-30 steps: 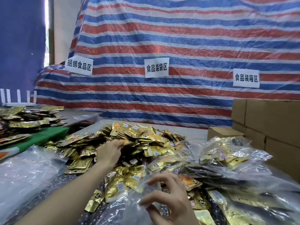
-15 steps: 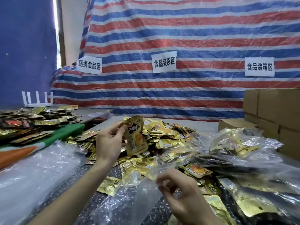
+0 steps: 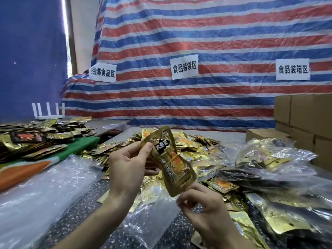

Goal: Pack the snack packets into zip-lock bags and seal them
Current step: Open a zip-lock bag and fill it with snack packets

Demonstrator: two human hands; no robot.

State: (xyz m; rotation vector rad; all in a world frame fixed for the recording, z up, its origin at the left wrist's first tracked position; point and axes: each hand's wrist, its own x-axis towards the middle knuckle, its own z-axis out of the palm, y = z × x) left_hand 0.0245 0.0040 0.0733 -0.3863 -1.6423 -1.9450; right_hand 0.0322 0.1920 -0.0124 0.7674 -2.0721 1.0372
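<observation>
My left hand (image 3: 128, 169) holds a gold snack packet (image 3: 170, 162) by its upper edge, thumb on its front, tilted with its lower corner down to the right. Just below that corner, my right hand (image 3: 203, 211) pinches the top edge of a clear zip-lock bag (image 3: 150, 220) that hangs down over the speckled table (image 3: 86, 209). A heap of loose gold packets (image 3: 190, 146) lies behind both hands.
Filled clear bags of packets (image 3: 265, 159) pile up on the right. Cardboard boxes (image 3: 305, 119) stand at the far right. Empty clear bags (image 3: 39, 191) lie on the left, and another packet pile (image 3: 36, 139) sits on a green surface. A striped tarp (image 3: 197, 42) hangs behind.
My left hand lifted one gold packet out of the heap and brought it toward me, down to the bag. My right hand stayed on the bag's top edge.
</observation>
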